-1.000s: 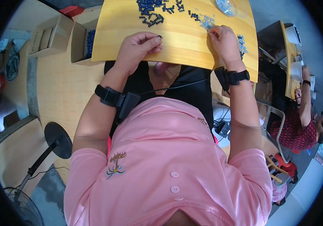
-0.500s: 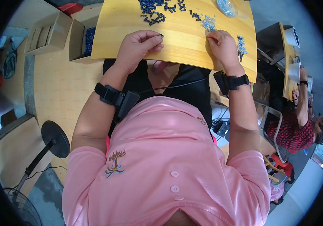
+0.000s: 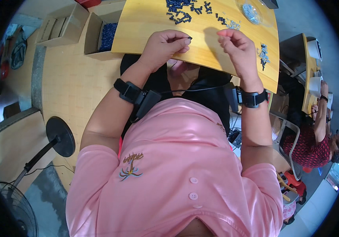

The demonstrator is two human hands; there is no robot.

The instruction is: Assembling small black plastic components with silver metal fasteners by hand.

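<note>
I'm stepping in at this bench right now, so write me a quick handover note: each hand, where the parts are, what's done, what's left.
Left hand: over the wooden board, a small dark part pinched in its grip.
Right hand: raised over the board, fingertips pinched; too small to tell what it holds.
Parts: loose dark blue parts at the board's far edge, small silvery pieces beside them, more in a clear bag.
Done: cannot tell.
Left: the loose pile.

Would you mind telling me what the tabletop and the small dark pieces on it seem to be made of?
The tabletop looks like pale wood or wood laminate, smooth with faint grain. The small dark pieces look like dark blue moulded plastic, though too small to be sure. The left hand pinches one.
</note>
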